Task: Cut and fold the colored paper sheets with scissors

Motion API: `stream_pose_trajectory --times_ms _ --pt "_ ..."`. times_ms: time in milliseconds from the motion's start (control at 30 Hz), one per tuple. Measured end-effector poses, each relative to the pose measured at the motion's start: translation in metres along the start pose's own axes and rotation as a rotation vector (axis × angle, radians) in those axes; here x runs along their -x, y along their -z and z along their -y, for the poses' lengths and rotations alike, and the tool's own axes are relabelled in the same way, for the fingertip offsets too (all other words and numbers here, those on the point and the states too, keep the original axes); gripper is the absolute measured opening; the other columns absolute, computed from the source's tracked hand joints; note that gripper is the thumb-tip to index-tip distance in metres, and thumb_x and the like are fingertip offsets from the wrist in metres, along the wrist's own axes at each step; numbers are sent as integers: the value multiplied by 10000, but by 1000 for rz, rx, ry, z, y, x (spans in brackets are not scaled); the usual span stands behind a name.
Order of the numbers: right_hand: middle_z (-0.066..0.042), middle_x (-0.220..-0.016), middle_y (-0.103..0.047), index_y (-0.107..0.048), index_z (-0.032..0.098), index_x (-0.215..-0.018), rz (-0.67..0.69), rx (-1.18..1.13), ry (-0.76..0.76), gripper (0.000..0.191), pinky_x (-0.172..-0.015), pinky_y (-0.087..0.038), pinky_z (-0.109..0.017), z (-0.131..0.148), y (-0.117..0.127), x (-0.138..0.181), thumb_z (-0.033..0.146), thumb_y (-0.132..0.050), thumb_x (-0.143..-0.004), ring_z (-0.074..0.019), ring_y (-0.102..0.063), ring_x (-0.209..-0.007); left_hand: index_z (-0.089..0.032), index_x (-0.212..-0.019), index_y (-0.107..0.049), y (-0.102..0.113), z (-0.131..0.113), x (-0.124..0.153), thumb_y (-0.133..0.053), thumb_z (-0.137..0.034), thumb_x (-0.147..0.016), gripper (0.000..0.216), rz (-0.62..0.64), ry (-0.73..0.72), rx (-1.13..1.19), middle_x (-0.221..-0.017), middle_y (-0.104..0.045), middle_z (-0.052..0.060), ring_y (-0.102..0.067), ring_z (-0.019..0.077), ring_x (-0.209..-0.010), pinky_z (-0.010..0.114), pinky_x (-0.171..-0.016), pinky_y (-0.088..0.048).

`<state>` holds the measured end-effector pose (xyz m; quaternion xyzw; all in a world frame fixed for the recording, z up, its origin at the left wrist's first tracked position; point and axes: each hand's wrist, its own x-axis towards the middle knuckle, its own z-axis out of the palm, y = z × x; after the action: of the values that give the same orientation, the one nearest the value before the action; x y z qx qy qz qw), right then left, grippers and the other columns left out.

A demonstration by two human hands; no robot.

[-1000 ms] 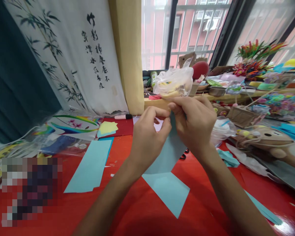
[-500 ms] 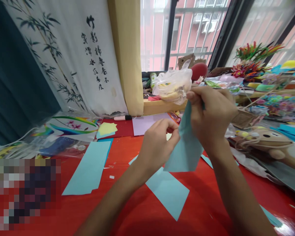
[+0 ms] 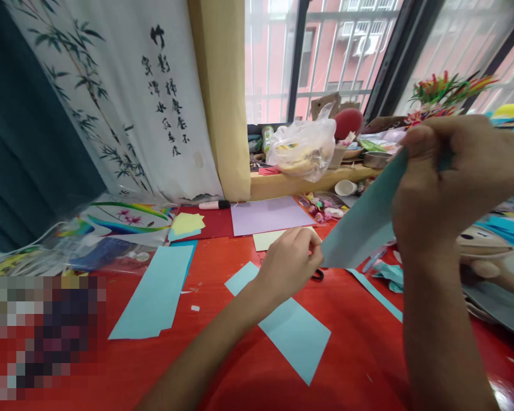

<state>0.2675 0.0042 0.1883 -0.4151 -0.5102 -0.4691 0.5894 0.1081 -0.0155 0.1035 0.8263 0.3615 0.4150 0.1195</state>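
A light blue sheet of paper (image 3: 360,220) slants through the air above the red table. High on the right, my right hand (image 3: 445,177) pinches its upper end between thumb and fingers. My left hand (image 3: 289,262) is closed at the lower left corner, fingertips against the paper; the exact grip is partly hidden. Beneath my left hand lies another light blue paper piece (image 3: 300,337), flat on the table and partly covered by my wrist. A small black loop (image 3: 317,274) shows beside the left fingers, the rest of it hidden.
Light blue paper (image 3: 154,297) lies left on the red table (image 3: 223,365). A purple sheet (image 3: 269,216), a cream sheet (image 3: 261,242) and a marker (image 3: 214,205) are at the back. A blue strip (image 3: 377,294) and crumpled blue paper (image 3: 389,275) lie right. A plastic bag (image 3: 302,148) sits on the sill.
My right hand has moved right and up with its end of the paper, turning the sheet from hanging to slanting between my hands. My left hand has shifted slightly right and down.
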Motion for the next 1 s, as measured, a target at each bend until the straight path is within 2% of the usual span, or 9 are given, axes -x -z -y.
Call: stream_pose_trajectory --times_ms 133,267,433,500,633,767,867,1000 --pt "-45 -696 -640 -645 92 -790 -6 -24 28 277 -708 -407 -297 4 3 -1 291 -475 -882 -144 -609 -693 -192 -753 -472 -7 13 1 -430 -118 -782 90 50 35 -90 -795 -581 -4 -526 129 -764 246 -670 -414" --pt "-49 -661 -626 -635 82 -759 14 -95 102 279 -730 -416 -290 15 5 0 276 -476 -881 -130 -602 -661 -200 -766 -483 -7 37 1 -424 -146 -797 86 97 93 -191 -806 -582 -1 -531 133 -736 246 -637 -397" --pt "-45 -689 -627 -631 94 -767 -3 -153 44 243 -686 -405 -275 20 4 1 266 -496 -873 -123 -579 -657 -191 -720 -497 10 69 -3 -418 -132 -792 122 81 184 -232 -781 -588 28 -539 163 -693 279 -596 -372" --pt "-44 -699 -624 -631 105 -782 68 -191 -9 233 -654 -394 -270 20 1 1 274 -497 -871 -127 -566 -666 -190 -740 -509 24 72 -7 -414 -148 -807 123 47 222 -217 -812 -602 31 -551 163 -719 279 -610 -386" --pt "-8 -646 -589 -616 140 -774 284 -418 -105 197 -555 -361 -227 27 -5 4 280 -508 -862 -90 -508 -586 -198 -835 -524 54 54 -15 -385 -254 -870 153 -45 242 -100 -834 -613 11 -569 130 -730 249 -634 -424" --pt "13 -630 -581 -582 180 -760 385 -472 -51 180 -535 -351 -224 47 -5 9 299 -502 -868 -88 -503 -559 -201 -843 -564 76 18 -16 -454 -338 -863 177 -110 83 205 -834 -617 3 -567 116 -738 231 -664 -442" --pt "11 -654 -611 -564 195 -763 437 -455 44 170 -548 -357 -238 64 -3 14 305 -493 -871 -108 -533 -570 -197 -853 -580 85 -1 -13 -536 -300 -826 115 -152 -24 169 -860 -616 3 -564 115 -762 221 -674 -442" --pt "9 -658 -616 -544 196 -784 463 -490 56 163 -552 -365 -237 78 -1 21 309 -475 -880 -117 -556 -574 -187 -828 -583 91 -8 -11 -535 -211 -820 54 -212 -61 72 -818 -612 -9 -556 103 -733 216 -665 -434"
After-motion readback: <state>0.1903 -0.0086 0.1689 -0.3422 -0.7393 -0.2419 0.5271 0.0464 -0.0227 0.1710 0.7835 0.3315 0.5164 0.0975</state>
